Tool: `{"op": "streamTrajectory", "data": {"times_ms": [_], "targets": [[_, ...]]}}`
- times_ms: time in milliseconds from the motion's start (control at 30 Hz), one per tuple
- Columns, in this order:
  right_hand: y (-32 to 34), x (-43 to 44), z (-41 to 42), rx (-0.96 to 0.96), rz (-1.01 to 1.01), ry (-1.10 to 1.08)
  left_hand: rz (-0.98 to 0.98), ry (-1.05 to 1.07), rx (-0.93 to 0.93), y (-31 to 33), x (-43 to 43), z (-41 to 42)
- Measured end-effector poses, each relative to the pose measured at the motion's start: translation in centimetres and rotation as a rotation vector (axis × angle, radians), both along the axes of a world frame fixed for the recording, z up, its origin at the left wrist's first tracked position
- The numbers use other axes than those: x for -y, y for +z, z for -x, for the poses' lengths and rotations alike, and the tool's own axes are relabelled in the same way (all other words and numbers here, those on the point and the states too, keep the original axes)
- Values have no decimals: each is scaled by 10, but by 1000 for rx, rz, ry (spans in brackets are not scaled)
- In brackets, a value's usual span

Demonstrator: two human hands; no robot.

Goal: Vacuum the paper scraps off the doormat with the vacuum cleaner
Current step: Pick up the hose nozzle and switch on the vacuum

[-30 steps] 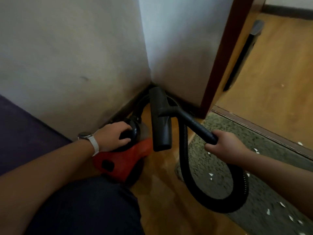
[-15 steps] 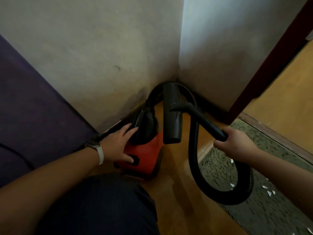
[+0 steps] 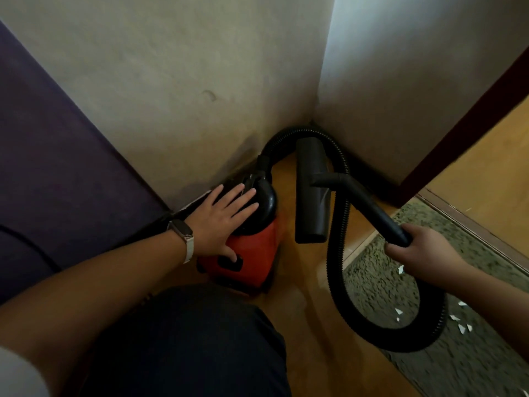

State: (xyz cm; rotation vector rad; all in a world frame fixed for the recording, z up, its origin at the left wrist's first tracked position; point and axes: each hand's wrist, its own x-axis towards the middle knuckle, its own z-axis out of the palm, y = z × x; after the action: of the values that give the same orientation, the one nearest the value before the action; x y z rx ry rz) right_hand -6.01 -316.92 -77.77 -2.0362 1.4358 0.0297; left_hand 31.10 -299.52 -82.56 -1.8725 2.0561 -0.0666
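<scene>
Vacuum cleaner, a small red canister with a black domed top, sits on the wooden floor in the corner where two pale walls meet, just beside the near edge of the doormat. A person's left hand lies flat on the black top, fingers straight and spread, the thumb reaching down onto the red casing next to a black switch; a pale-strapped band circles that wrist. The right hand has its fingers wrapped round the lower end of the black wand, which runs up to the long floor nozzle between the canister and the hose. Whether the nozzle touches the floor cannot be told. The ribbed hose arcs out of the canister's top, round the corner and down into a loop lying on the mat. White paper scraps dot the grey-green pile near and inside that loop. A knee in dark trousers fills the foreground, a purple upholstered surface lines the left wall, and a dark red door frame stands at right.
</scene>
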Motion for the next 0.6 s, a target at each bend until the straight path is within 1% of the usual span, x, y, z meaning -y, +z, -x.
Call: {"op": "streamTrajectory", "data": {"times_ms": [67,167,233,400,500,600], "targets": [[-1,-2,-4,3,-3,8,-77,-34,74,5,4,4],[-3,-4,-8,-16,-10,29,-164,-141,103,15,13,11],[-3,-6,-10,-17,-19,39,-219,-139,127,19,18,17],[-6,-7,-13,17,-21,34,-209,-117,237,24,19,27],[-8,-7,-12,25,-20,28,-204,-193,294,26,20,30],[-10,-6,-11,18,-22,25,-251,-243,344,24,25,36]]}}
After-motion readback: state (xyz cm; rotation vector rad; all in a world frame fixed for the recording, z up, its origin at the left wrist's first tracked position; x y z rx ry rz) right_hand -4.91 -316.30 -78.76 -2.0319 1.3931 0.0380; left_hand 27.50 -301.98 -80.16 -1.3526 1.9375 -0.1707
